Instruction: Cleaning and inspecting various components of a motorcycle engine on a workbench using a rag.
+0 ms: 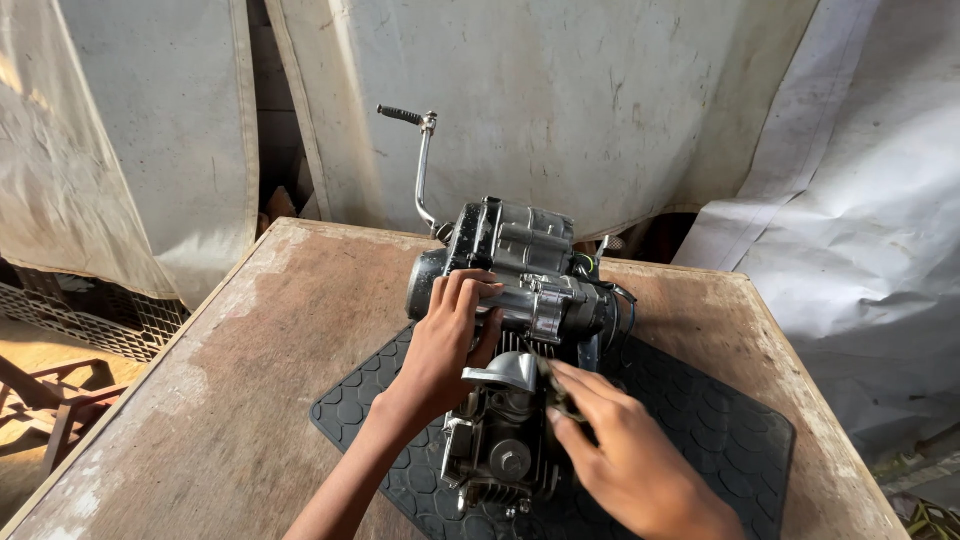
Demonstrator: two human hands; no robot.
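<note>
Where both hands rest: engine [520,330] (on mat [700,420]).

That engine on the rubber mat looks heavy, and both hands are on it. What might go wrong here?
The engine sits on its side on the black mat, steadied by the left hand; it might tip. The right hand has fingertips beside the cooling fins, where they could get pinched. The kick lever sticks up and could swing into something.
</note>
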